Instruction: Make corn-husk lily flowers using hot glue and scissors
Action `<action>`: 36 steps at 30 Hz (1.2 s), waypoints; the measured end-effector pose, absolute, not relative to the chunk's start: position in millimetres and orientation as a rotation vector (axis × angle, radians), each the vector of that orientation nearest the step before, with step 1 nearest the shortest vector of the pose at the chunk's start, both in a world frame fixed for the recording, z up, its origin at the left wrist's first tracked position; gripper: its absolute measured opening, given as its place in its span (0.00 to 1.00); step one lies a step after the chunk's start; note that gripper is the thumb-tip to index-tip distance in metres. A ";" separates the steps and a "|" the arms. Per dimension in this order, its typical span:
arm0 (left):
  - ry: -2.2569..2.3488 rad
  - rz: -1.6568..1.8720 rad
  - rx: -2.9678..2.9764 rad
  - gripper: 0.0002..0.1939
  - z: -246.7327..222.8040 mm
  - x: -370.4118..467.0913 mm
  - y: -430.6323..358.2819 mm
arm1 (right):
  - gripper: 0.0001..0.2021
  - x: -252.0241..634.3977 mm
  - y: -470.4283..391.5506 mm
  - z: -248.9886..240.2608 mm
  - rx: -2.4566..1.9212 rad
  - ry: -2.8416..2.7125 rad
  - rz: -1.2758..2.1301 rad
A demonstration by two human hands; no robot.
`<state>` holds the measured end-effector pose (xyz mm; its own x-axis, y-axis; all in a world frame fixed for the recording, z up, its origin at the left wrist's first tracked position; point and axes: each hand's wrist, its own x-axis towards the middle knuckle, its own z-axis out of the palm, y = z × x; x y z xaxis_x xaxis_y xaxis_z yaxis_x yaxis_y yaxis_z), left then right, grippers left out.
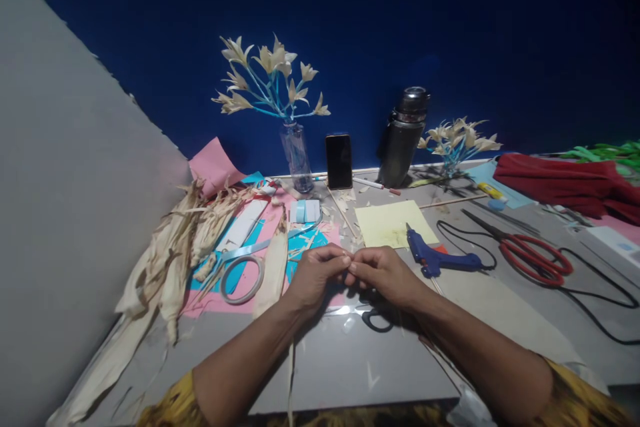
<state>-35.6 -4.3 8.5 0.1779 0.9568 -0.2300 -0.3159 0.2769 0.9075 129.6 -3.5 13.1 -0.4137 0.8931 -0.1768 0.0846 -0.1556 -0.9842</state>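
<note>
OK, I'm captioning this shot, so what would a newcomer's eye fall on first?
Probably the pale flowers, standing in a clear vase before the dark blue wall. Next, the big red-handled scissors on the right side of the table, beyond the blue glue gun. Then the left hand and right hand, meeting near the centre.

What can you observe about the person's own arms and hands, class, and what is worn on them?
The left hand and right hand are ungloved. No watch or bracelet shows. Both forearms are bare up to the left sleeve and right sleeve, which are mustard yellow with dark, blotchy patterning.
</note>
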 end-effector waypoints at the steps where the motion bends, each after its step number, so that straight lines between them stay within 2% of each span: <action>1: 0.975 1.062 0.803 0.10 7.6 -36.2 -3.4 | 0.12 128.9 -3.9 13.2 -1.131 -1.487 1.639; 10: 0.894 1.011 0.748 0.14 8.7 -35.9 -3.7 | 0.07 128.3 -4.2 11.9 -1.142 -1.493 1.656; 21: 0.768 0.980 0.749 0.20 1.9 -35.5 -3.4 | 0.12 133.5 -2.0 9.2 -0.970 -1.489 1.794; 32: 0.795 1.003 0.755 0.20 3.8 -44.4 4.9 | 0.10 130.5 2.6 9.2 -1.078 -1.232 1.788; 36: 0.822 0.990 0.864 0.20 2.8 -42.0 3.5 | 0.07 127.7 0.2 8.5 -1.116 -1.360 1.705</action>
<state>-42.0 3.5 2.8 0.3256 0.9279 -0.1814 -0.3489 0.2963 0.8891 127.7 0.2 8.5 -0.4026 0.8917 -0.2069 0.0036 -0.2244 -0.9745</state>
